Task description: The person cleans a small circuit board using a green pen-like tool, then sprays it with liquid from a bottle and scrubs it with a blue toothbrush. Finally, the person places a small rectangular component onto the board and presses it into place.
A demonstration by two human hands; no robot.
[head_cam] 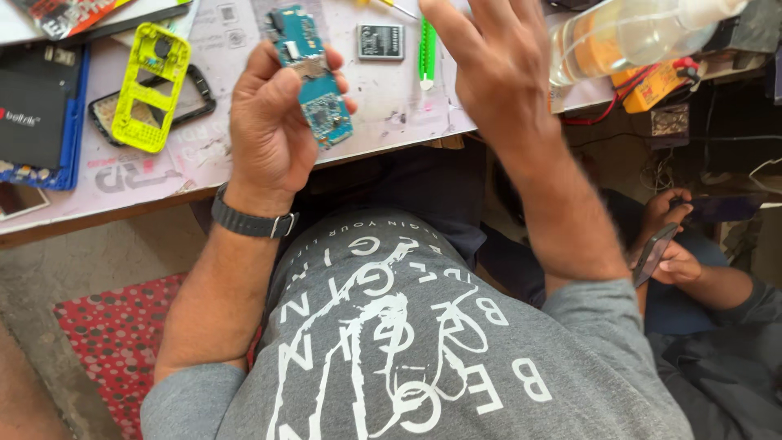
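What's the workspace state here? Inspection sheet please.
Surface: pale printed bench mat, marked and worn.
Job's things: blue circuit board held upright in left hand.
Clutter: yellow phone frame lying on black frame; grey battery; green tool; clear bottle; black box.
Grippers: left hand grips board; right hand raised, open, empty, blurred.
Cables: red wire near yellow meter.
Surroundings: another person's hands holding a phone; red dotted mat on the floor.
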